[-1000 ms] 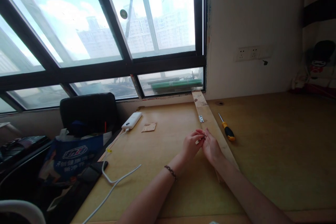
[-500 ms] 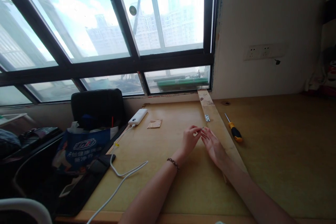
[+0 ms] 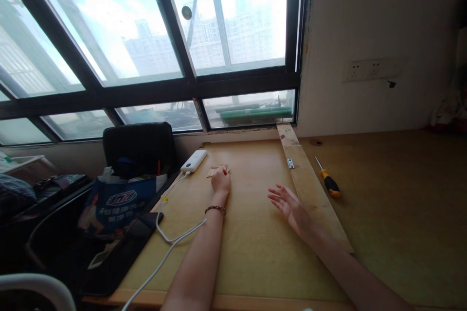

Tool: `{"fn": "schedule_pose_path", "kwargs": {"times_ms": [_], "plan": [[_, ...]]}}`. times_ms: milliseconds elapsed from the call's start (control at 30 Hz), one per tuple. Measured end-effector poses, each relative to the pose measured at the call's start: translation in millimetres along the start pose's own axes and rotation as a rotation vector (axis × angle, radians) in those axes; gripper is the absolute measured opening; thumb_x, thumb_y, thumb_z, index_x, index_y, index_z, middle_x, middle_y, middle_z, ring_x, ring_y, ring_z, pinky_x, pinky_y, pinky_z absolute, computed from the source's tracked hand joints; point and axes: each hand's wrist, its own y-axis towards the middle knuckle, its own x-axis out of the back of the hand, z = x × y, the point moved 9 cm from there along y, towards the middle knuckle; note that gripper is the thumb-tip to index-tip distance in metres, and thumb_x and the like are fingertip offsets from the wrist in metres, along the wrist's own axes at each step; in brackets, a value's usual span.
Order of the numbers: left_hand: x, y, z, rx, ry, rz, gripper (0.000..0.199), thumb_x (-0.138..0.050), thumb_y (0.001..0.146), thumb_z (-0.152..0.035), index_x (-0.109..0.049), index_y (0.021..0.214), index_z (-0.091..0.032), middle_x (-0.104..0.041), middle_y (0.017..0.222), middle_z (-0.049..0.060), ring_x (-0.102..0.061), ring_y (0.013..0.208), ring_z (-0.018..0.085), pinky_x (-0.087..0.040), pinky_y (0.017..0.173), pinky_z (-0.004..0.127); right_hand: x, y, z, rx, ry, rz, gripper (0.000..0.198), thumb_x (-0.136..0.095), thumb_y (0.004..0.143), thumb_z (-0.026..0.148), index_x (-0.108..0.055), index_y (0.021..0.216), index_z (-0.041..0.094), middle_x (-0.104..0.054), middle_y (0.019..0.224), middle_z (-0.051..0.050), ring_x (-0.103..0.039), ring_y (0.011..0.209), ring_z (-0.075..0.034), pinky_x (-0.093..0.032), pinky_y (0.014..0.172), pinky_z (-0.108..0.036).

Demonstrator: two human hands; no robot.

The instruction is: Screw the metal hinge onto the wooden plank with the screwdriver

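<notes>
My left hand (image 3: pixel 221 182) is closed beside a small flat wooden piece (image 3: pixel 211 172) and partly covers it. A tiny dark thing seems to show at its fingertips, too small to name. My right hand (image 3: pixel 290 208) hovers with its fingers spread and holds nothing, just left of a long wooden board (image 3: pixel 310 182). On that board lies a small metal plate with holes (image 3: pixel 290 163). A screwdriver (image 3: pixel 329 182) with a yellow and black handle rests right of the board, its shaft pointing away from me.
A white power bank (image 3: pixel 194 161) with a white cable (image 3: pixel 175 242) lies at the table's left edge. Left of the table stands a black chair (image 3: pixel 140 146) with a blue bag (image 3: pixel 124 204). Windows and a wall with a socket panel (image 3: pixel 374 69) bound the back.
My left hand has moved left, away from my right hand, to the small wooden piece. My right hand has let go, its fingers now spread, and has shifted slightly towards me.
</notes>
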Motion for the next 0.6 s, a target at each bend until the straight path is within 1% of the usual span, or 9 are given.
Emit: {"fn": "schedule_pose_path", "kwargs": {"times_ms": [100, 200, 333, 500, 600], "plan": [[-0.7, 0.0, -4.5, -0.038, 0.015, -0.017, 0.018, -0.042, 0.078, -0.019, -0.060, 0.075, -0.016, -0.062, 0.079, 0.008, -0.057, 0.080, 0.019, -0.039, 0.066, 0.026, -2.5, -1.6, 0.8, -0.008, -0.007, 0.011, 0.037, -0.060, 0.072, 0.046, -0.050, 0.097, 0.021, -0.061, 0.100, -0.007, -0.057, 0.093, -0.020, -0.036, 0.092, -0.037], [-2.1, -1.8, -10.2, -0.082, 0.046, -0.009, 0.023, -0.040, 0.080, -0.020, -0.061, 0.082, -0.014, -0.062, 0.085, 0.010, -0.057, 0.081, 0.020, -0.039, 0.067, 0.027, -4.3, -2.5, 1.3, -0.018, -0.008, 0.021, 0.037, -0.060, 0.072, 0.046, -0.050, 0.097, 0.020, -0.062, 0.097, -0.007, -0.058, 0.092, -0.020, -0.037, 0.091, -0.036], [-4.2, -3.3, -11.5, -0.091, 0.094, 0.006, 0.027, -0.037, 0.083, -0.023, -0.060, 0.091, -0.011, -0.062, 0.092, 0.014, -0.057, 0.085, 0.021, -0.040, 0.069, 0.028, -4.2, -2.3, 1.0, -0.025, -0.009, 0.022, 0.037, -0.060, 0.072, 0.046, -0.049, 0.097, 0.020, -0.063, 0.095, -0.007, -0.059, 0.091, -0.020, -0.037, 0.091, -0.037], [-10.1, -3.1, -8.9, -0.071, 0.134, 0.052, 0.032, -0.035, 0.084, -0.026, -0.062, 0.091, -0.010, -0.063, 0.090, 0.015, -0.058, 0.085, 0.024, -0.041, 0.069, 0.031, -4.7, -2.3, 0.9, -0.022, -0.022, 0.035, 0.037, -0.060, 0.073, 0.044, -0.048, 0.097, 0.020, -0.063, 0.095, -0.008, -0.059, 0.090, -0.020, -0.037, 0.090, -0.038], [-11.8, -3.2, -12.7, -0.110, 0.124, 0.065, 0.034, -0.033, 0.085, -0.026, -0.063, 0.090, -0.011, -0.063, 0.090, 0.014, -0.057, 0.088, 0.023, -0.042, 0.072, 0.031, -4.4, -2.1, 0.1, -0.024, -0.033, 0.038, 0.036, -0.058, 0.074, 0.044, -0.047, 0.098, 0.019, -0.063, 0.094, -0.008, -0.059, 0.090, -0.020, -0.037, 0.091, -0.038]]}}
